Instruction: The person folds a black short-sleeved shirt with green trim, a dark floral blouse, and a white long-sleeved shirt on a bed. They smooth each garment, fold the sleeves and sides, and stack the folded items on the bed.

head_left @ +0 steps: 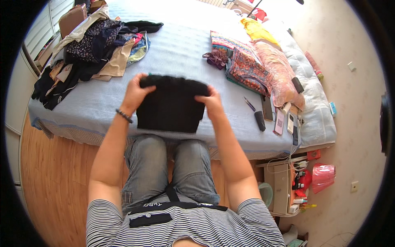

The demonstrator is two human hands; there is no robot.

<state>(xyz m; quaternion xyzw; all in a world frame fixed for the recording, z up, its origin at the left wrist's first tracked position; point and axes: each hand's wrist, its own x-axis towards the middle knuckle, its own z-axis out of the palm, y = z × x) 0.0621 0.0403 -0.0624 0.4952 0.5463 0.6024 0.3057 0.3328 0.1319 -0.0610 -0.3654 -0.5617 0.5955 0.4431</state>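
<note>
The blue-checked bed [177, 45] fills most of what I can see, its near edge running right by the person's knees. Taking the black garment as the clock's centre, a big jumbled pile of clothes [92, 49] sprawls on the bed toward 10 o'clock, mostly dark pieces with some cream and tan among them.

The black garment [170, 105] itself is doubled into a rough rectangle, held up in front of the person at the bed's near edge. Its upper edge looks ruffled; I can't tell whether the bottom touches the bed. A stack of folded patterned clothes [249, 68] lies at 2 o'clock.

The left hand [135, 92], at about 10 o'clock on the garment, is closed on the upper corner, thumb across the front and fingers mostly hidden behind. The right hand [212, 102], around 3 o'clock, pinches the opposite side, its thumb pointing inward over the cloth; it is a little blurred.

As for writing, pale lettering runs along a dark waistband [177, 206] at 6 o'clock, partly folded out of sight. A pink phone [279, 122], a shade past 3 o'clock, shows a square printed code. Dark beads [124, 116] circle the left wrist.
</note>
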